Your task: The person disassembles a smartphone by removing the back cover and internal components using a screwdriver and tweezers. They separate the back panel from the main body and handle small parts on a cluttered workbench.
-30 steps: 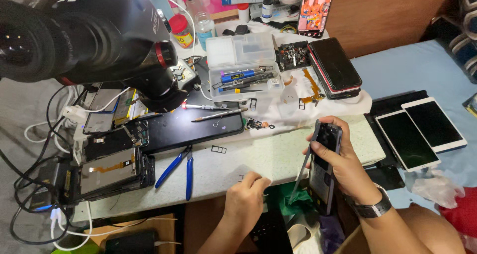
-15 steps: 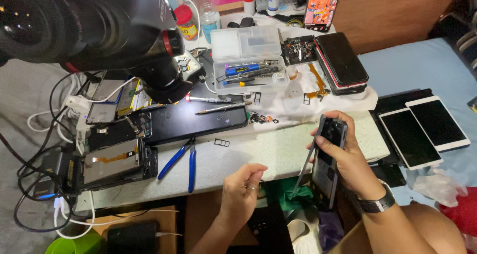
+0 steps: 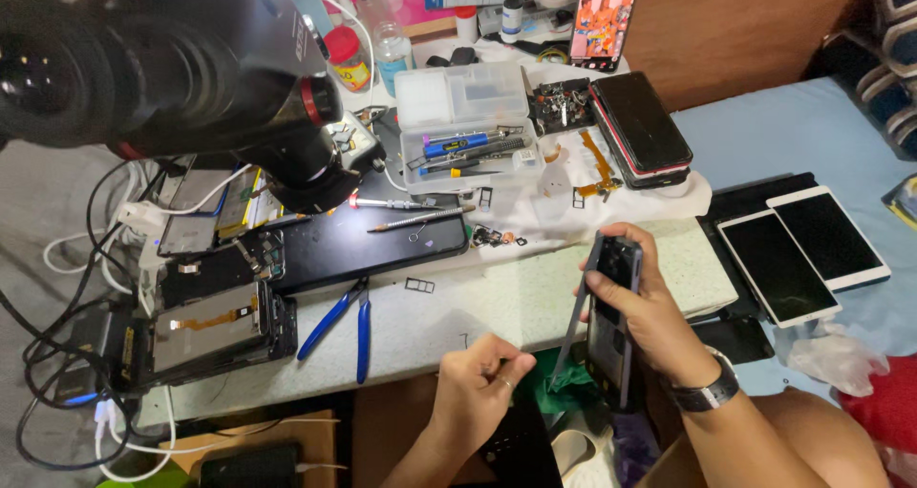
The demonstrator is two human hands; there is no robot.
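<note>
my right hand point(image 3: 642, 308) fingers wrap the dark phone point(image 3: 611, 326) upright; left hand point(image 3: 480, 390) fingers pinched narrow, off the tabletop point(image 3: 497, 302) edge, grip contents unclear.

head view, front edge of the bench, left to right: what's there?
Opened phone with orange flex → blue-handled pliers → left hand → right hand holding a dark phone → two white-bordered tablets.

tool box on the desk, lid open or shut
Open: the clear tool box has its lid swung back, and the screwdrivers in its tray lie uncovered.
</note>
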